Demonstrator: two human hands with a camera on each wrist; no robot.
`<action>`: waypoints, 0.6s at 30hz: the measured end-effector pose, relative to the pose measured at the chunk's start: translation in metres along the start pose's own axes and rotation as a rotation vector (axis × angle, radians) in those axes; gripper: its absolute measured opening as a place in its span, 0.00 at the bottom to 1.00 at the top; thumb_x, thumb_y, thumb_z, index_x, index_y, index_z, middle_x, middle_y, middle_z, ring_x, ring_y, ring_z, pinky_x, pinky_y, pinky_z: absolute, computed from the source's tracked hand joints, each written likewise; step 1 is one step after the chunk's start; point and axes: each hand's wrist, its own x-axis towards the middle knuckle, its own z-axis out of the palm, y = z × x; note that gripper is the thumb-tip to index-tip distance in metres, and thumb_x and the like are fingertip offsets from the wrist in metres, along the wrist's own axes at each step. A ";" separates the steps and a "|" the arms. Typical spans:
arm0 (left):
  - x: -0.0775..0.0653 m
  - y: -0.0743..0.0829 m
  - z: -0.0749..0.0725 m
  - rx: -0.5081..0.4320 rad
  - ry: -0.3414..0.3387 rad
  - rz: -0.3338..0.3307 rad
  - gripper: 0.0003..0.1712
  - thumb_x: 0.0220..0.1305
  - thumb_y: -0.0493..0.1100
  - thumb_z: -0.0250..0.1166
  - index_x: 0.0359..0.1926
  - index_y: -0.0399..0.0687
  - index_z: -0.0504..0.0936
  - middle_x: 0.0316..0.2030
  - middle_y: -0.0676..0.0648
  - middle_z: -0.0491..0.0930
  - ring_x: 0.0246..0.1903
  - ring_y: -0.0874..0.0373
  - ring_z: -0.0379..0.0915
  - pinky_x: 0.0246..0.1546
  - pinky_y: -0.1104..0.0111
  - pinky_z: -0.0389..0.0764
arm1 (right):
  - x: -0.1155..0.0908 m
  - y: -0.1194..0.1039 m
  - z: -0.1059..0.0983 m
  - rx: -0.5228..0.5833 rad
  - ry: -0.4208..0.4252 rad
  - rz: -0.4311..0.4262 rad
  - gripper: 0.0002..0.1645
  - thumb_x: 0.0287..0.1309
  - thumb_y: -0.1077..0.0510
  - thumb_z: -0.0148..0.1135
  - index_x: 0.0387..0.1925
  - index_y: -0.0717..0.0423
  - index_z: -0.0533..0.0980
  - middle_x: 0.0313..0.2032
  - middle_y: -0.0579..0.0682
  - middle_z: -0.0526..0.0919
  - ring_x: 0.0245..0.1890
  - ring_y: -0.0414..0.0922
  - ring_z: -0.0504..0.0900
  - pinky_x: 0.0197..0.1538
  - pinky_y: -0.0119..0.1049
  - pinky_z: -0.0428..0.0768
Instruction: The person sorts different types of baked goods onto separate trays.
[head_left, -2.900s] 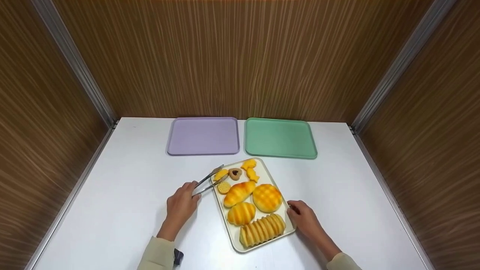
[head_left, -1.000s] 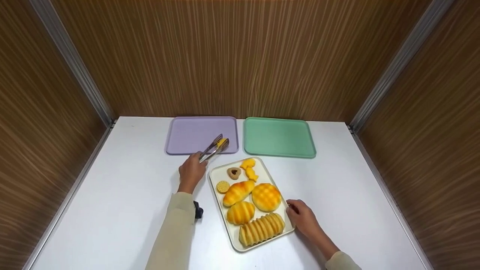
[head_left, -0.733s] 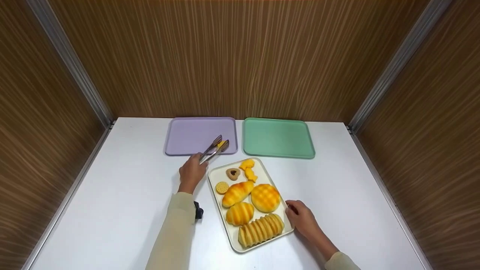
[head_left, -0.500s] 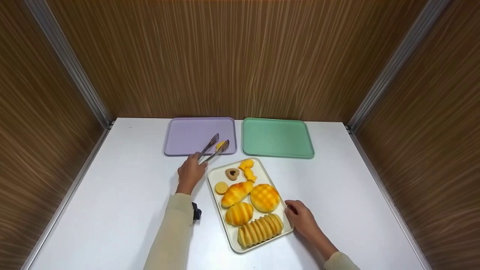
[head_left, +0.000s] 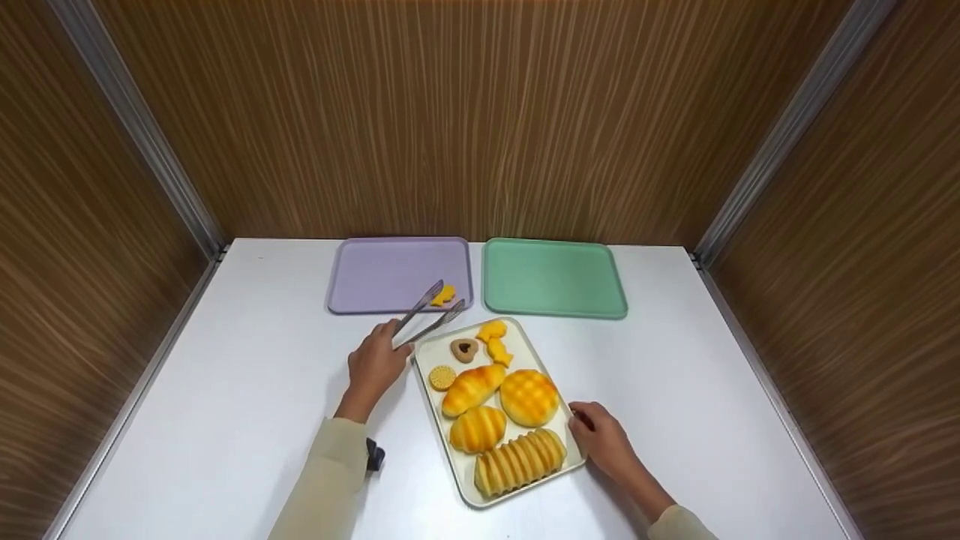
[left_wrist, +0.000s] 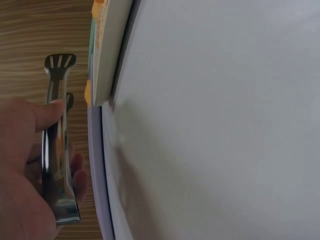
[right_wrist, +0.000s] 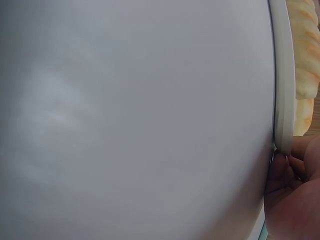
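My left hand (head_left: 375, 366) grips a pair of metal tongs (head_left: 417, 309), whose arms are spread with nothing between the tips. In the left wrist view, thumb and fingers wrap the tongs (left_wrist: 52, 162). Just beyond the tongs, a small yellow fish-shaped piece (head_left: 444, 295) lies on the purple tray (head_left: 382, 266), near its front right corner. My right hand (head_left: 606, 441) pinches the right edge of the cream tray (head_left: 528, 352); the right wrist view shows thumb and fingers at the rim (right_wrist: 284, 90).
The cream tray carries a heart cookie (head_left: 465, 349), a round biscuit (head_left: 442, 377), two yellow pieces (head_left: 498, 351), a checked round bun (head_left: 529, 397), two rolls (head_left: 472, 390) and a ridged loaf (head_left: 520, 462). A green tray (head_left: 555, 277) lies beside the purple one. Wood-patterned panels (head_left: 480, 120) enclose the table.
The left hand carried the yellow piece by tongs from the cream tray to the purple tray and released it. The tongs have spread and drawn back slightly. The right hand stays put.
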 end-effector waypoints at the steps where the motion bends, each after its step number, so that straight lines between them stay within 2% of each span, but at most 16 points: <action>1: -0.003 0.000 -0.002 0.001 -0.003 0.007 0.30 0.61 0.53 0.66 0.62 0.51 0.72 0.53 0.48 0.77 0.53 0.49 0.74 0.46 0.45 0.70 | 0.000 0.000 0.000 0.002 0.002 0.002 0.14 0.62 0.61 0.60 0.49 0.57 0.79 0.40 0.47 0.80 0.41 0.42 0.76 0.47 0.39 0.74; 11: -0.035 0.009 -0.016 0.020 -0.056 0.054 0.27 0.59 0.55 0.66 0.59 0.58 0.74 0.53 0.54 0.77 0.54 0.52 0.74 0.44 0.46 0.70 | 0.000 0.000 0.000 -0.018 0.003 -0.001 0.14 0.63 0.61 0.60 0.50 0.57 0.78 0.40 0.46 0.79 0.41 0.42 0.75 0.47 0.40 0.74; 18: -0.051 0.003 -0.018 0.066 -0.091 0.073 0.29 0.59 0.55 0.66 0.61 0.58 0.73 0.57 0.55 0.75 0.56 0.52 0.73 0.45 0.45 0.70 | 0.000 0.000 0.000 -0.019 -0.006 -0.004 0.14 0.63 0.61 0.60 0.50 0.56 0.78 0.39 0.46 0.79 0.40 0.42 0.75 0.47 0.41 0.74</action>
